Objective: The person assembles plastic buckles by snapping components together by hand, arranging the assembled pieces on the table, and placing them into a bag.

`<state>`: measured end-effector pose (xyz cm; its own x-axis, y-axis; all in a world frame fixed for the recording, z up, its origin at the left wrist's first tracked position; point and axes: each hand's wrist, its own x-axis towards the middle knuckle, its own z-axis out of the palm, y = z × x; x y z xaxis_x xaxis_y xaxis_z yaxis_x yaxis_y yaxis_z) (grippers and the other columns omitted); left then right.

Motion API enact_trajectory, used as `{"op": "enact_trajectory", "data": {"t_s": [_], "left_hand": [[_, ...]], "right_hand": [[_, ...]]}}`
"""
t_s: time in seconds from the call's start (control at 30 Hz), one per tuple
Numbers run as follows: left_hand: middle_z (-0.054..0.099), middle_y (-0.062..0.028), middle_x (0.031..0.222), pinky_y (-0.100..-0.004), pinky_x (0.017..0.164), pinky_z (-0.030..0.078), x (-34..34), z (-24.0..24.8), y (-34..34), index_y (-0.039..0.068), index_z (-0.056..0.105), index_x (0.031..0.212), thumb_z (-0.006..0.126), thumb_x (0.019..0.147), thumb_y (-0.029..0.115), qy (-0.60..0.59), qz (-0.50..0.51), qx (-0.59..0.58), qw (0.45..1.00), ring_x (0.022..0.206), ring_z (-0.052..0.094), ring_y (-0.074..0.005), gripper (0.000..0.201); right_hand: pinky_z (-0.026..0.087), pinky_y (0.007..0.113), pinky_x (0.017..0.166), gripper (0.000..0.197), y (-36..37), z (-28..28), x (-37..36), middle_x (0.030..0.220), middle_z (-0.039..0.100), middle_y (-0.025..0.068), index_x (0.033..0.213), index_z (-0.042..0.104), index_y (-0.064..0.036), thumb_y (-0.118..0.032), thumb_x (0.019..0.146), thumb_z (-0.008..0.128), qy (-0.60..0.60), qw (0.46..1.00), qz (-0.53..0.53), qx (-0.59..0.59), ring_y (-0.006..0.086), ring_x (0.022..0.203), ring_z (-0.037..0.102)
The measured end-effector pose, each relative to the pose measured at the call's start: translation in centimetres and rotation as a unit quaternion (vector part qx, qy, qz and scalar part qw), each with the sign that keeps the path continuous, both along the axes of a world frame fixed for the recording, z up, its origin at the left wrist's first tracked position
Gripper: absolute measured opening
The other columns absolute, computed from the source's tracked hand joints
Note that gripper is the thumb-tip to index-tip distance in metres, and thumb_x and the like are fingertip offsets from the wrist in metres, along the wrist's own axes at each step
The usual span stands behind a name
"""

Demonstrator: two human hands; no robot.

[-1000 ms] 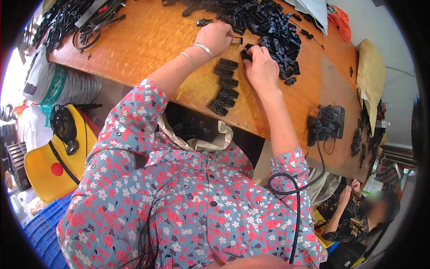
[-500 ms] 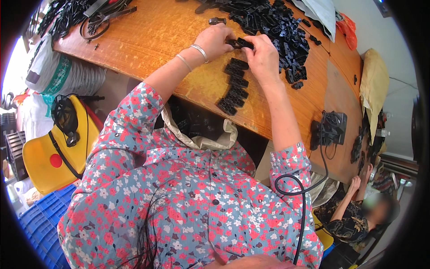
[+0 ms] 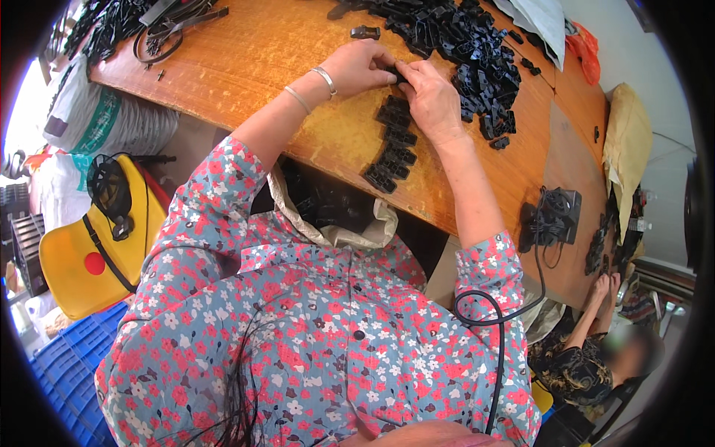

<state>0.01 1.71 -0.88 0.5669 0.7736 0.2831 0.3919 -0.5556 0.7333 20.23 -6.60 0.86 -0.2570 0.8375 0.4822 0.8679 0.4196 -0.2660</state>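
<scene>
Over the wooden table (image 3: 283, 59) my left hand (image 3: 359, 68) and my right hand (image 3: 436, 100) meet, fingertips pinched on one small black plastic buckle piece (image 3: 401, 76). Most of that piece is hidden by the fingers. Just below them, a staggered row of black buckle pieces (image 3: 395, 140) lies side by side, running toward the table's near edge. A single black buckle (image 3: 365, 32) rests by itself beyond my left hand. To the right of my right hand spreads a big heap of loose black plastic pieces (image 3: 477, 63).
An open cloth sack (image 3: 350, 238) with dark pieces inside sits at my lap. A black adapter with coiled cable (image 3: 555, 216) lies at the table's right. Black straps (image 3: 112, 26) lie far left. A yellow chair (image 3: 97, 261) stands left; another person (image 3: 588, 365) sits at lower right.
My hands have drawn closer together around the buckle piece, which is now more covered by fingers. The other person's hands have come together.
</scene>
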Motion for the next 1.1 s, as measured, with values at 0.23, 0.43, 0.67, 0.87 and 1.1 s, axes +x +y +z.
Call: {"op": "enact_trajectory", "data": {"t_s": [0.23,0.43,0.67,0.87,1.1], "left_hand": [[0.078,-0.0101,0.090,-0.0353,0.077,0.059,0.1,-0.3,0.5,0.002,0.078,0.107,0.080,0.092,0.030,0.033,0.050,-0.017,0.998,0.081,0.072,-0.0209,0.032],[0.079,-0.0118,0.094,-0.0370,0.079,0.059,0.1,-0.3,1.0,0.002,0.078,0.105,0.078,0.094,0.031,0.055,0.053,0.004,0.997,0.085,0.075,-0.0229,0.031],[0.074,-0.0123,0.122,-0.0428,0.098,0.058,-1.9,0.1,1.7,0.009,0.075,0.125,0.077,0.096,0.030,0.077,0.145,0.078,0.983,0.111,0.071,-0.0278,0.036],[0.068,-0.0126,0.129,-0.0465,0.109,0.051,-1.3,0.9,3.6,0.010,0.071,0.132,0.076,0.096,0.025,0.210,0.230,0.174,0.934,0.129,0.059,-0.0356,0.039],[0.074,-0.0136,0.118,-0.0451,0.102,0.056,-0.8,1.7,2.6,0.008,0.071,0.130,0.078,0.096,0.019,0.078,0.182,0.140,0.970,0.114,0.069,-0.0309,0.036]], "right_hand": [[0.056,0.044,0.098,0.038,0.6,-0.6,-0.1,0.120,0.071,0.0101,0.130,0.076,-0.0097,-0.003,0.097,0.059,-0.053,0.998,0.024,-0.011,0.0338,0.116,0.064],[0.055,0.044,0.100,0.038,0.4,0.1,0.4,0.124,0.071,0.0131,0.128,0.075,-0.0068,0.001,0.097,0.055,-0.055,0.996,0.025,-0.061,0.0347,0.117,0.065],[0.059,0.043,0.091,0.022,-0.2,1.9,4.5,0.120,0.071,0.0112,0.119,0.077,-0.0107,-0.015,0.099,0.070,0.030,0.992,-0.107,-0.067,0.0341,0.102,0.072],[0.060,0.045,0.086,0.027,-0.6,2.6,2.9,0.117,0.068,0.0103,0.119,0.078,-0.0100,-0.015,0.092,0.079,-0.075,0.988,-0.119,-0.065,0.0354,0.098,0.073],[0.060,0.049,0.083,0.024,-0.5,3.3,2.7,0.112,0.067,0.0165,0.117,0.074,-0.0054,-0.014,0.094,0.075,-0.113,0.986,-0.103,-0.060,0.0393,0.095,0.074]]}}
